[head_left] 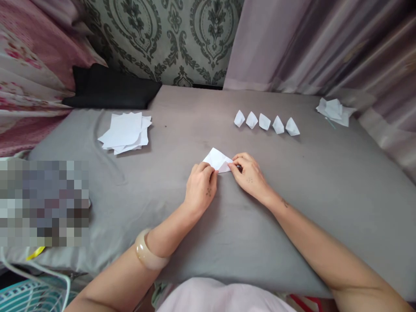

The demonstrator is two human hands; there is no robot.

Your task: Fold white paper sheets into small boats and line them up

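Observation:
A small white folded paper [217, 159] lies on the grey cloth-covered surface [292, 195] in front of me. My left hand [200, 187] pinches its near left corner with fingers curled. My right hand [248, 175] presses and pinches its right corner, fingers bent together. A pale bangle sits on my left wrist. Behind the paper, to the right, several finished folded paper pieces [265, 121] stand in a row.
A loose stack of white paper sheets [126, 132] lies at the back left. A black cushion [110, 89] rests against the patterned wall. Crumpled white papers [334, 111] sit at the far right by the curtain. A blurred patch covers the left edge.

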